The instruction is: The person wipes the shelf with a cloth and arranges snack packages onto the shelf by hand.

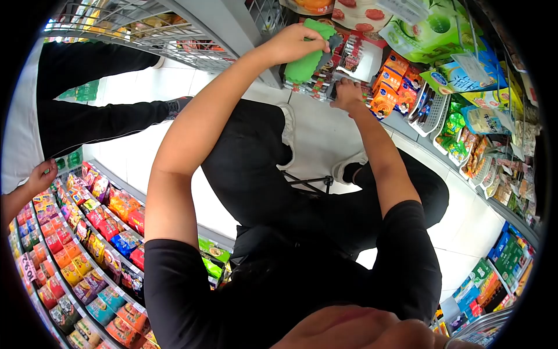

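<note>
My left hand (297, 45) is closed on a green cloth (304, 65) with a wavy edge, held up against the shelf front. A dark grey piece (334, 43) shows beside the cloth, and I cannot tell whether it belongs to it. Lower and to the right, my right hand (349, 94) is at the low shelf edge with its fingers bent. By its fingertips is a small dark object (332, 89), whose kind is unclear. Clear-wrapped packs with red and white parts (361, 57) lie between the two hands. Orange packets (388, 87) sit just right of my right hand.
A white basket (430, 109) and hanging snack bags (430, 34) line the shelf to the right. A grey shelf post (232, 29) stands by my left forearm. Another person's legs (104, 119) are at the left, above shelves of cup noodles (72, 273).
</note>
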### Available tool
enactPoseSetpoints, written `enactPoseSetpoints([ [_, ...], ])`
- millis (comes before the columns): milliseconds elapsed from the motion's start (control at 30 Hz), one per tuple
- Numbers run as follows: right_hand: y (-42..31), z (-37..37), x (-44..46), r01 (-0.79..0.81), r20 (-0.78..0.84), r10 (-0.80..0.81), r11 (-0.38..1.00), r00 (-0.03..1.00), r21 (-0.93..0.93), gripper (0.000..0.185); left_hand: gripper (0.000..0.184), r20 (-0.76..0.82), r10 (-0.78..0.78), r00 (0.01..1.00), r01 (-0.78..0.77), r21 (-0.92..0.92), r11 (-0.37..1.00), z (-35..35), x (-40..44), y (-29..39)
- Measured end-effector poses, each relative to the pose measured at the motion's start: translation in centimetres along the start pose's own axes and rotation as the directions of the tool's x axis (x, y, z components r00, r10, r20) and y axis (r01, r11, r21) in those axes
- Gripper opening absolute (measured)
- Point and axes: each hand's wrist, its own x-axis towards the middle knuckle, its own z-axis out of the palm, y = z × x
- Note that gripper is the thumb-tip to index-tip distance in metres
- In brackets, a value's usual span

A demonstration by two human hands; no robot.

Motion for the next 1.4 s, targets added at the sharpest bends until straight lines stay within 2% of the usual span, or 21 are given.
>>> enactPoseSetpoints([
  [300, -1.0, -0.4, -1.4, 0.006, -0.06, -0.009, 0.999, 0.998, -0.044, 0.071, 0.028, -0.02, 0.032, 0.999, -0.032, -0.013, 0.999, 0.1, -0.1, -0.6],
  [500, -3.1, 2.7, -1.7, -0.12, -0.323, 0.107, 0.993, 0.94, -0.018, 0.045, 0.028, -0.019, 0.066, 0.998, -0.066, 0.011, 0.998, 0.1, 0.0, -0.6],
  [533, -3.4, 2.9, -1.9, -0.128, -0.323, 0.125, 0.992, 0.938, 0.012, 0.039, 0.028, -0.021, 0.076, 0.997, -0.076, 0.012, 0.997, 0.1, 0.0, -0.6],
  [733, -3.6, 2.9, -2.7, -0.166, -0.337, 0.242, 0.957, 0.91, 0.238, 0.036, 0.028, -0.052, 0.13, 0.99, -0.128, 0.033, 0.991, 0.1, -0.2, -0.5],
  [833, -3.4, 1.6, -4.1, -0.185, -0.39, 0.397, 0.858, 0.831, 0.479, 0.039, 0.028, -0.017, 0.061, 0.998, -0.059, 0.085, 0.995, -0.3, -0.4, 0.2],
  [933, -3.1, 0.1, -5.5, -0.149, -0.458, 0.44, 0.827, 0.773, 0.543, 0.041, 0.029, -0.003, 0.0, 1.0, 0.0, 0.119, 0.993, -0.3, -0.2, -0.3],
  [1033, -3.8, -2.1, -7.2, -0.066, -0.546, 0.592, 0.711, 0.592, 0.7, 0.037, 0.034, 0.026, -0.12, 0.992, 0.115, 0.144, 0.983, 0.2, 0.0, -1.0],
  [1133, -5.1, -6.2, -9.5, 0.134, -0.643, 0.625, 0.663, 0.442, 0.736, 0.036, 0.043, 0.096, -0.246, 0.965, 0.239, 0.079, 0.968, 1.3, -0.2, -1.0],
  [1200, -6.3, -8.8, -10.1, 0.324, -0.71, 0.619, 0.632, 0.335, 0.704, 0.038, 0.055, 0.17, -0.329, 0.929, 0.335, -0.003, 0.942, 1.7, -0.4, -0.3],
  [1300, -7.1, -10.8, -10.6, 0.334, -0.86, 0.444, 0.794, 0.253, 0.508, 0.041, 0.06, 0.287, -0.375, 0.881, 0.444, -0.232, 0.866, 1.9, -1.4, 3.3],
  [1333, -7.6, -11.3, -10.8, 0.392, -0.854, 0.437, 0.76, 0.282, 0.519, 0.045, 0.062, 0.283, -0.35, 0.893, 0.425, -0.274, 0.863, 2.2, -1.6, 4.0],
  [1400, -8.4, -12.6, -11.5, 0.387, -0.883, 0.392, 0.795, 0.26, 0.467, 0.046, 0.057, 0.241, -0.332, 0.912, 0.398, -0.318, 0.861, 2.5, -2.0, 5.3],
])
